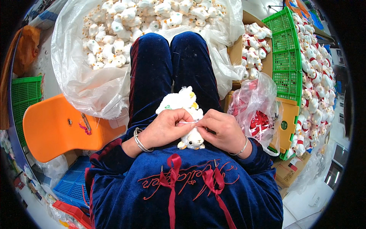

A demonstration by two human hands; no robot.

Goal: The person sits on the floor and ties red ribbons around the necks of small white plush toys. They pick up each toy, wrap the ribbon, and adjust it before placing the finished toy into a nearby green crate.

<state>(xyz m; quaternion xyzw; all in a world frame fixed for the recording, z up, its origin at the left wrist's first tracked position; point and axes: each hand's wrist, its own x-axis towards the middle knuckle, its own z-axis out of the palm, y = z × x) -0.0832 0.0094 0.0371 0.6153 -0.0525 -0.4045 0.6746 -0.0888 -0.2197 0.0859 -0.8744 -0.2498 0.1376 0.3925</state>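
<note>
A small white plush lamb point(177, 100) lies on my lap, its head toward me and its body pointing away. A thin white cord point(187, 122) crosses its neck. My left hand point(167, 126) is closed, with thumb and fingers pinching the cord at the left of the neck. From the other side my right hand point(223, 129) also pinches at the neck, fingertips together on what looks like the cord's other end. The fingers partly hide the neck. The lamb's face shows below my hands.
Ahead, a large clear plastic bag point(91, 91) holds many plush lambs. To the right are a cardboard box point(238, 57) of lambs with red ribbons, a bag of red ribbons point(259, 122) and a green crate point(284, 57). An orange chair point(53, 126) with a small metal tool point(86, 123) stands left.
</note>
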